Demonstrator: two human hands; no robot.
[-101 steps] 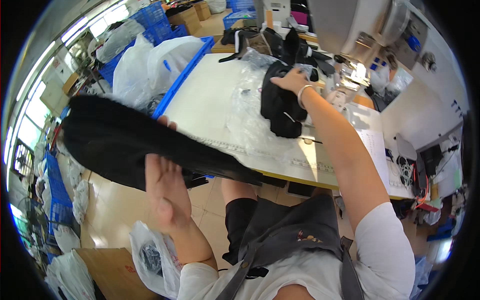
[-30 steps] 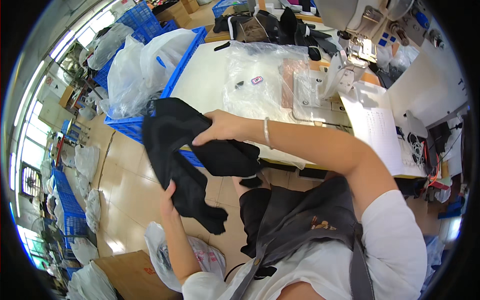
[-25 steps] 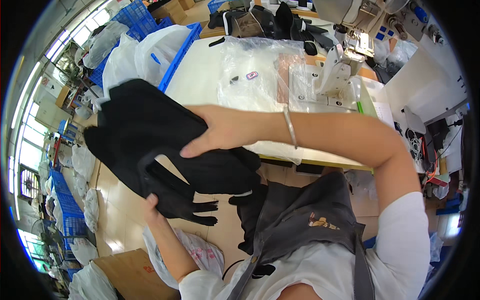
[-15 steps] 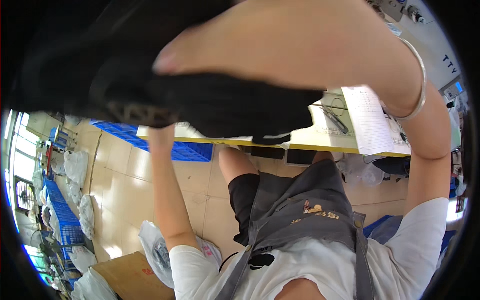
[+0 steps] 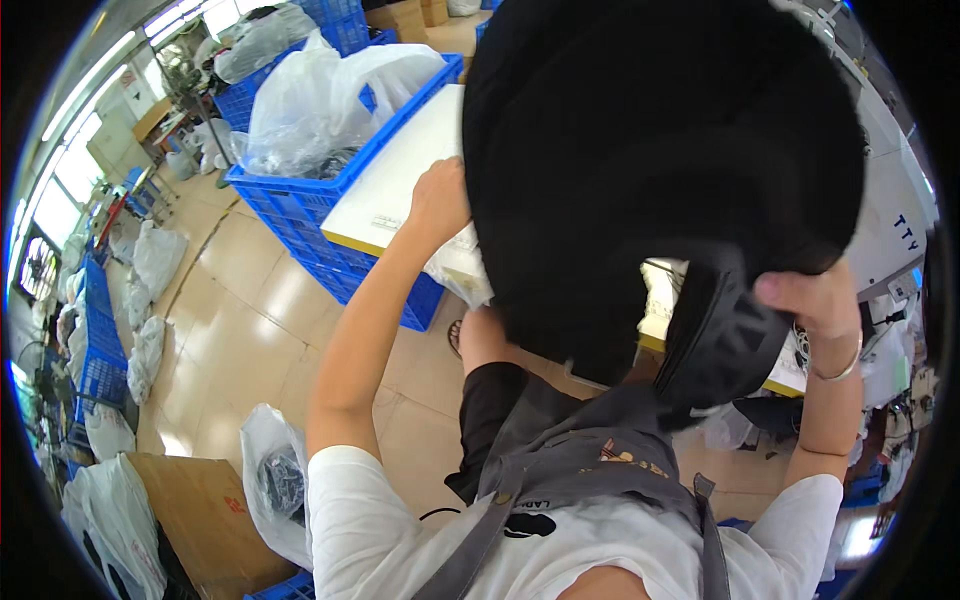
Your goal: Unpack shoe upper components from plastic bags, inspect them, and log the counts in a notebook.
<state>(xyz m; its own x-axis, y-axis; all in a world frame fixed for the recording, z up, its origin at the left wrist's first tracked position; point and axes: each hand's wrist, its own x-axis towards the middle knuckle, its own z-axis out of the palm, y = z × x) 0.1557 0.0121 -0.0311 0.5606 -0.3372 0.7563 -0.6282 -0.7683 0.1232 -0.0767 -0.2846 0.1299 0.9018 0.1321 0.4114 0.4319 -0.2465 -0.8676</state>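
A large black rounded thing, soft-looking, fills the upper right middle of the view, very near the camera. At its lower right is a stiff strip with triangular ribs, beside a gap through which the table shows. My right hand is closed on that ribbed part, its thumb lying on the outside. My left hand is at the black thing's left edge, over the white table. Its fingers are hidden behind the black thing, so I cannot tell what they hold.
Left of the table stands a blue crate stack with a translucent plastic bag on top. A cardboard box and a bag of dark items are at lower left. More white bags lie along the floor.
The black thing has swung from the upper left to the right and turned. My right hand has drawn down and right with it; my left hand has moved up and right.
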